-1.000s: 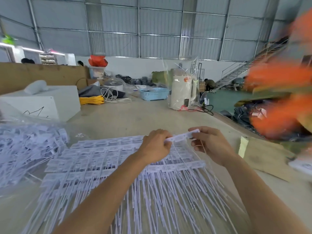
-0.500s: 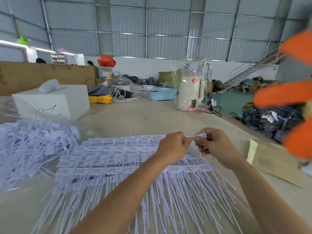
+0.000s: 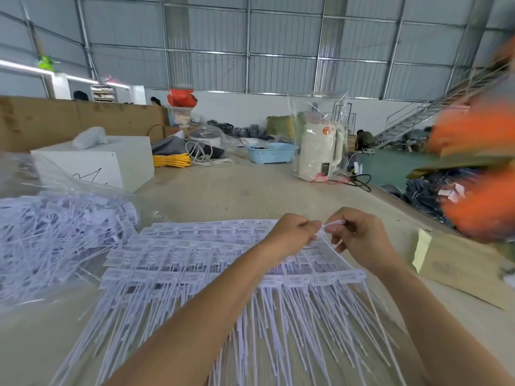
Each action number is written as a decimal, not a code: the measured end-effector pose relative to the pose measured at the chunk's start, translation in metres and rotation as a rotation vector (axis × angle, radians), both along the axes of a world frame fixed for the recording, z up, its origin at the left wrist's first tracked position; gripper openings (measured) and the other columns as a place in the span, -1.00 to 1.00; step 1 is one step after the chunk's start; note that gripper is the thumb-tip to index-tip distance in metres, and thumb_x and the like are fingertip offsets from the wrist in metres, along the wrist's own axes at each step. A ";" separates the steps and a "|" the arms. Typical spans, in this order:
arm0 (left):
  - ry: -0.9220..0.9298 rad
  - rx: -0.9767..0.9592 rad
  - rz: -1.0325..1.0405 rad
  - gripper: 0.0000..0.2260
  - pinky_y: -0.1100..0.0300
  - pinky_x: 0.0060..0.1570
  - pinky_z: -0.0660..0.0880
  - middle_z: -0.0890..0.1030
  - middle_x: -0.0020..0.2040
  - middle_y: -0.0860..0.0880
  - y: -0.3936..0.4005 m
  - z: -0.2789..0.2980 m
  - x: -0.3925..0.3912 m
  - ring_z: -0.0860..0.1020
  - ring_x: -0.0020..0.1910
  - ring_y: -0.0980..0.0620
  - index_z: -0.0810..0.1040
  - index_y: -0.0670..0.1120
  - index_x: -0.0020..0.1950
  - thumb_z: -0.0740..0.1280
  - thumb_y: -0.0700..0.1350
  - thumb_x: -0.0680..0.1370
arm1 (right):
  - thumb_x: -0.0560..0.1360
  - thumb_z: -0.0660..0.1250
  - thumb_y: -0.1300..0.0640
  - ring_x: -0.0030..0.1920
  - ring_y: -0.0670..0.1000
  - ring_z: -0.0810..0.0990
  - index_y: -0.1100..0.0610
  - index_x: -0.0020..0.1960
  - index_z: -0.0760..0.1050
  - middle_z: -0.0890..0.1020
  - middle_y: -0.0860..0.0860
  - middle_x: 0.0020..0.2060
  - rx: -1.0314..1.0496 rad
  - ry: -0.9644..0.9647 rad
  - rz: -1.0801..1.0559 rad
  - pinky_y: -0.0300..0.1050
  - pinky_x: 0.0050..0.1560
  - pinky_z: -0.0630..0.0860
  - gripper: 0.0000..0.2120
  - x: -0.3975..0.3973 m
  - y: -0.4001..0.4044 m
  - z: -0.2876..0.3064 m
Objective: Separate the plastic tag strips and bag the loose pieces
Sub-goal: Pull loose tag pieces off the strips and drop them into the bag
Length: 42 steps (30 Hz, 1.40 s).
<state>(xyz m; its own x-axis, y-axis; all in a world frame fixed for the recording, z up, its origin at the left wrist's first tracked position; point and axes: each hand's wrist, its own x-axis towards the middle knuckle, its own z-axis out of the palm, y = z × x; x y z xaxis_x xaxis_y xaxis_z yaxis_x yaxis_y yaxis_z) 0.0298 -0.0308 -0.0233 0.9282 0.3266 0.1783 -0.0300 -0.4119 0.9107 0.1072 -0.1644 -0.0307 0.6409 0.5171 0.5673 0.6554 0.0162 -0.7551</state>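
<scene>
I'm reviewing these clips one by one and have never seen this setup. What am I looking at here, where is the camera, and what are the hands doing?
There is no machine: a person works bare-handed, and the one camera sits on their head, looking forward and down, so both forearms reach in from the bottom. The left hand and right hand meet above the table, each pinching a small white plastic tag piece between them. Under the hands lie joined white tag strips in rows, thin tails pointing toward the person. To the left, loose tags are heaped in a clear plastic bag. Farther back stand a white box, a blue basket and a white kettle. The orange blur on the right is too smeared to identify.
</scene>
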 end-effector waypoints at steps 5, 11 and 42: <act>0.009 0.140 0.018 -0.62 0.27 -0.47 0.22 0.33 -0.45 0.00 0.000 0.001 0.000 0.28 -0.52 0.12 0.34 -0.07 -0.41 0.23 -0.03 0.60 | 0.48 0.31 0.41 -0.49 -0.04 0.49 0.10 -0.32 0.52 0.53 0.13 -0.45 -0.040 0.031 -0.082 -0.18 -0.53 0.49 -0.71 -0.001 0.004 -0.004; -0.005 0.109 -0.028 -0.63 0.29 -0.47 0.21 0.28 -0.44 0.01 0.007 0.004 -0.008 0.24 -0.57 0.17 0.31 -0.06 -0.40 0.30 -0.02 0.56 | 0.51 0.24 0.33 -0.64 -0.17 0.41 0.29 -0.18 0.49 0.49 0.15 -0.45 0.125 0.247 -0.471 -0.36 -0.64 0.34 -0.88 0.020 -0.020 0.000; 0.621 0.734 -0.258 0.15 -0.01 0.41 0.22 0.02 0.56 0.01 0.039 0.028 -0.038 0.09 0.51 -0.05 -0.25 0.15 0.52 0.56 0.18 0.25 | 0.49 0.33 0.34 -0.44 -0.01 0.49 0.26 -0.13 0.52 0.54 0.09 -0.45 0.042 0.349 -0.018 -0.25 -0.38 0.48 -0.96 -0.032 0.015 0.006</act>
